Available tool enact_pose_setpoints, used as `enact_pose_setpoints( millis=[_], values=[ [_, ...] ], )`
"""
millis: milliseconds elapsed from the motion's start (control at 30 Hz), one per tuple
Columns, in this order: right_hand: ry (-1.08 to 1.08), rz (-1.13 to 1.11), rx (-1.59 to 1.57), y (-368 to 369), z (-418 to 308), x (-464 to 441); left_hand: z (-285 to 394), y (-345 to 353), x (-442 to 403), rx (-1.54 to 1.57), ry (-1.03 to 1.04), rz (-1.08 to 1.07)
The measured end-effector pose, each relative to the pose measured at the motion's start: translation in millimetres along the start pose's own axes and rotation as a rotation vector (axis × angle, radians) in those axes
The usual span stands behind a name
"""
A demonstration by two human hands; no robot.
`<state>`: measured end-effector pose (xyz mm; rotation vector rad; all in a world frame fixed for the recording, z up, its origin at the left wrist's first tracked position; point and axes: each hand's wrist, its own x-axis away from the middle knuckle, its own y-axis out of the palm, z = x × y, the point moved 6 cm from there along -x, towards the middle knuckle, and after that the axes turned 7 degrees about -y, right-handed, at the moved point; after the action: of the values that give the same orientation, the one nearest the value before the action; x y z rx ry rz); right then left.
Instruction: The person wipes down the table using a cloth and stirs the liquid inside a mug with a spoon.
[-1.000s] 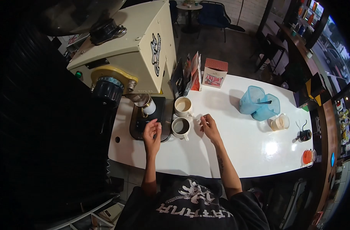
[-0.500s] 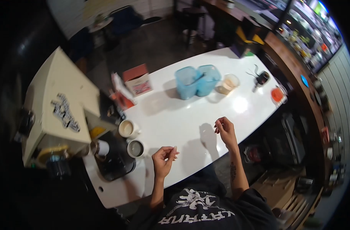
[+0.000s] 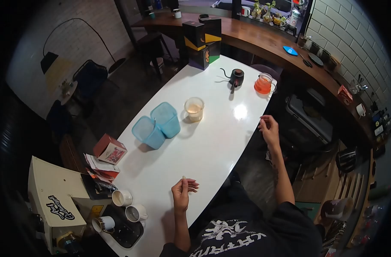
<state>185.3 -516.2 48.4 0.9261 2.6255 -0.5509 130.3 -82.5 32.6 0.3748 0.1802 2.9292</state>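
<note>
My left hand point(image 3: 183, 193) hovers over the near part of the white table point(image 3: 178, 154), fingers apart and holding nothing. Off the table's right edge, my right hand point(image 3: 268, 128) hangs in the air with loosely bent, parted fingers and nothing in them. Two cups, one white point(image 3: 122, 198) and one with dark insides point(image 3: 136, 213), stand left of my left hand. Beyond the hands are two joined blue containers point(image 3: 156, 126) and a glass cup with pale contents point(image 3: 194, 109). A black gooseneck kettle point(image 3: 236, 78) and a glass server of red liquid point(image 3: 263, 84) stand at the far end.
The cream grinder point(image 3: 56, 204) is at lower left, with a white cup point(image 3: 103, 224) by its black base. A red box point(image 3: 110, 149) and bags point(image 3: 102, 167) stand at the left edge. Black boxes point(image 3: 202, 42) stand at the far end, before a wooden counter point(image 3: 247, 34).
The view has turned right, so the grinder and cups now lie at lower left. Both hands have moved away from the grinder and cups, and my right hand is now past the table's right edge.
</note>
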Motion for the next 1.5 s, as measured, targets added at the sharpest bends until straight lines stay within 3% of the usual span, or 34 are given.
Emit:
enact_pose_setpoints(
  millis=[167,233,300,367,500,533,733,967,1033,1167,1300,1367,1500],
  values=[
    [0.066,0.124,0.165,-41,95,-98,-5,54,-27,-0.038,-0.048,0.002],
    [0.119,0.123,0.256,-55,133,-135,-4,96,-45,-0.014,-0.123,-0.092],
    [0.013,0.127,0.313,-58,171,-166,-9,133,-74,-0.052,-0.138,-0.158],
    [0.06,0.093,0.221,-58,179,-183,-15,179,-111,-0.022,-0.229,-0.289],
    [0.164,0.037,0.05,-54,211,-202,-33,244,-218,0.098,-0.266,-0.28],
    [0.098,0.063,0.11,-56,223,-207,-36,256,-246,0.129,-0.281,-0.228],
    [0.132,-0.031,0.001,-57,203,-217,-45,307,-377,0.336,-0.385,-0.026],
    [0.083,-0.149,0.004,-43,218,-227,-30,331,-432,0.342,-0.314,0.02],
    [0.224,-0.23,-0.048,-42,208,-227,-25,329,-428,0.343,-0.319,0.092],
    [0.284,-0.315,-0.132,-31,204,-220,-27,312,-419,0.359,-0.248,0.085],
    [0.311,-0.223,-0.112,-29,198,-214,-33,287,-393,0.374,-0.259,0.063],
    [0.197,-0.156,-0.047,-26,212,-213,-36,268,-373,0.365,-0.253,0.073],
    [0.277,-0.102,-0.089,-22,231,-207,-36,243,-321,0.345,-0.268,0.037]
  ],
)
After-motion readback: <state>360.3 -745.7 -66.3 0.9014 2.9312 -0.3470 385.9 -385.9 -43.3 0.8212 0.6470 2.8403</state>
